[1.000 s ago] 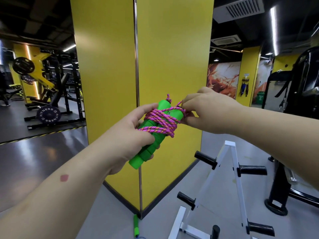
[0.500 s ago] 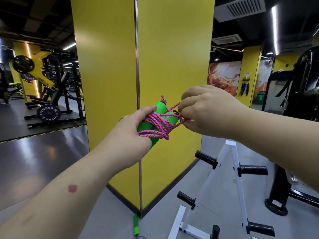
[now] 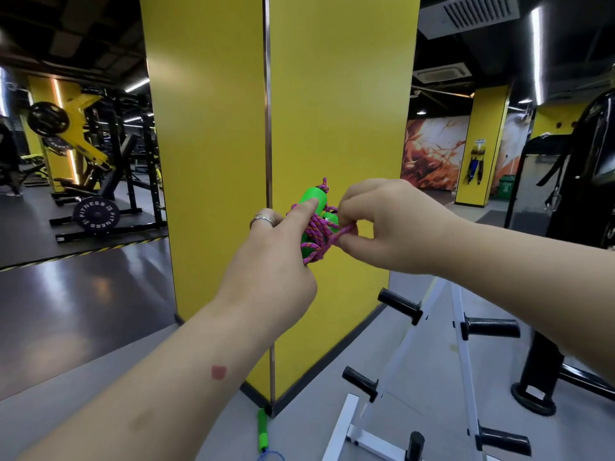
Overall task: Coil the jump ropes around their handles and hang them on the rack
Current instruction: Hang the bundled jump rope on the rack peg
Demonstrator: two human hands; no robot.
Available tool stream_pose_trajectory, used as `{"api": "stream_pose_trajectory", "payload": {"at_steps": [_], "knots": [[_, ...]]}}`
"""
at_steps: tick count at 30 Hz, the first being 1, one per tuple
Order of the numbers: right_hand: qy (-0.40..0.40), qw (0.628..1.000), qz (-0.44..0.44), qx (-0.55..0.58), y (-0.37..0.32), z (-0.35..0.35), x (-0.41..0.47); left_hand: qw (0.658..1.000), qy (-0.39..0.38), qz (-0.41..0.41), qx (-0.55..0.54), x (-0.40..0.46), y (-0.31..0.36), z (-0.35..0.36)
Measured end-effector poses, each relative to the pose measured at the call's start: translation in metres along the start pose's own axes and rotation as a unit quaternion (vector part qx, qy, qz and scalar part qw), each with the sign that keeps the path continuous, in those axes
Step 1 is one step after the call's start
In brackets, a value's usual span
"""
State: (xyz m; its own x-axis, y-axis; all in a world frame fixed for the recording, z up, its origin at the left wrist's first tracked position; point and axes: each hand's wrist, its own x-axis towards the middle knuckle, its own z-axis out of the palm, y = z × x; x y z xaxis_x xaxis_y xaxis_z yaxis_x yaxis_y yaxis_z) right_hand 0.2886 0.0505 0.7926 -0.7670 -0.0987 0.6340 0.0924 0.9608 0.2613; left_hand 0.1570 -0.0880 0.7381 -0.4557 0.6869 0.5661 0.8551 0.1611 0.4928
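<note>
- Holding a pair of green jump-rope handles (image 3: 312,197) at chest height, the left hand (image 3: 269,271) is wrapped around their lower part, with its index finger stretched up along the nearer handle and a silver ring (image 3: 263,221) on one finger.
- Pink-and-orange braided rope (image 3: 314,234) is coiled many times around the two handles, which sit side by side and tilt slightly to the right at the top.
- A short knotted end of the rope sticks up above the top of the handles.
- The right hand (image 3: 382,224) is just beside the bundle on its right, fingers curled, pinching a strand of the rope between thumb and fingertips.
- Both hands are in front of the corner of a large yellow pillar (image 3: 332,111).
- A white A-frame rack (image 3: 459,327) stands on the grey floor at lower right, below the hands, with black pegs (image 3: 399,306) sticking out from its sides; nothing hangs on the pegs in view.
- A second jump rope (image 3: 263,430) lies on the floor at the foot of the pillar corner, showing a green handle and a bit of blue cord.
- Black-and-yellow weight machines (image 3: 83,161) stand in the background at left, well apart from the hands.
- Part of a black exercise machine (image 3: 582,194) fills the right edge.
</note>
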Motion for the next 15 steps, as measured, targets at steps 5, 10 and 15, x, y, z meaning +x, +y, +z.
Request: {"api": "stream_pose_trajectory", "payload": {"at_steps": [5,10,15], "knots": [[-0.028,0.966,0.168,0.194,0.002,0.002,0.007,0.997,0.038,0.040,0.054,0.000,0.007,-0.004],[-0.065,0.969,0.158,0.179,0.006,-0.003,0.010,0.991,0.021,0.089,0.097,0.006,0.006,-0.006],[-0.028,0.980,0.141,0.139,0.003,0.001,0.005,0.988,-0.074,0.107,0.086,0.011,0.000,-0.020]]}}
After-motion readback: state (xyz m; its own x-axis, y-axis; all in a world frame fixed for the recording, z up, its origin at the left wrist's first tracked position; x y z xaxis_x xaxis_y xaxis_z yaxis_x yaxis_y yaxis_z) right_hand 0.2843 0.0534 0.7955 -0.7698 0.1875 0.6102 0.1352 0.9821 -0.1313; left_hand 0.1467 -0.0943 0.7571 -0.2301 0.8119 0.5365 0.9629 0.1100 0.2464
